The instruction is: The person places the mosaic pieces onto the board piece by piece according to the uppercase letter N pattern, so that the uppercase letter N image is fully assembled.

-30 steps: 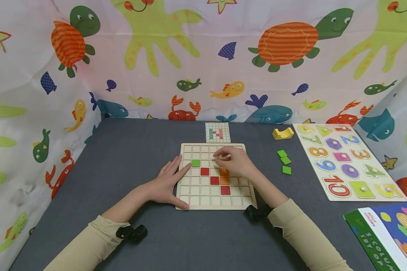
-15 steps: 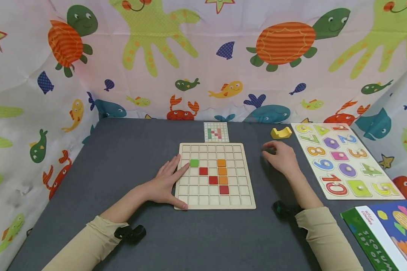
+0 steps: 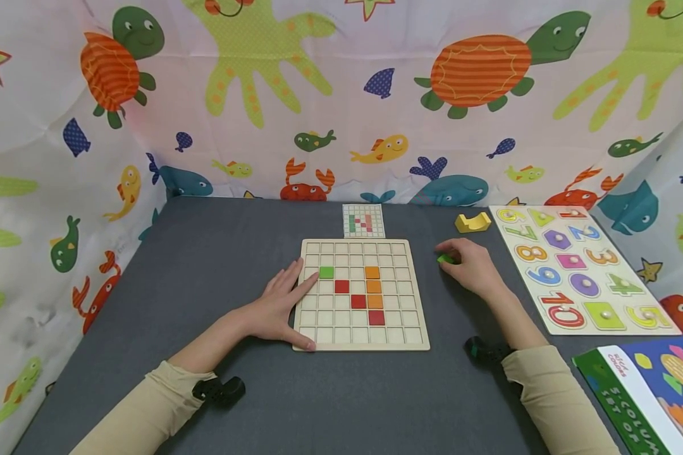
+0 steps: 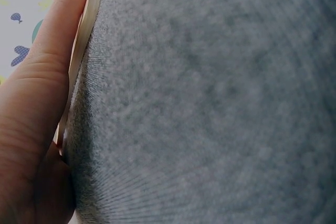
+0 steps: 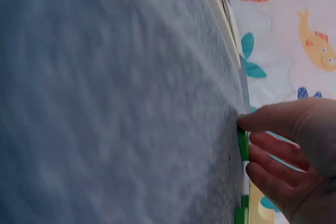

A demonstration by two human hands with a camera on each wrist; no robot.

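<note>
A square wooden grid board [image 3: 397, 319] lies flat on the dark table. In its cells sit one green tile [image 3: 326, 272], three red tiles [image 3: 358, 301] in a diagonal, and three orange tiles [image 3: 374, 287] in a column. My left hand [image 3: 273, 311] rests with spread fingers along the board's left edge, thumb at the near corner. To the right of the board, my right hand [image 3: 471, 267] pinches a green square tile [image 5: 243, 144] between thumb and fingers. Further green tiles [image 5: 240, 215] show beneath that hand in the right wrist view; the head view hides them.
A small pattern card [image 3: 363, 221] touches the board's far edge. At the back right stands a yellow curved block [image 3: 472, 222], beside a number-and-shape puzzle board [image 3: 594, 303]. A colourful box [image 3: 632, 395] occupies the near right corner. Printed cloth [image 3: 341, 114] encloses the table.
My right hand has left the board and moved right to the green tiles, where it now pinches one. The top orange tile came into view as it left. My left hand stays put.
</note>
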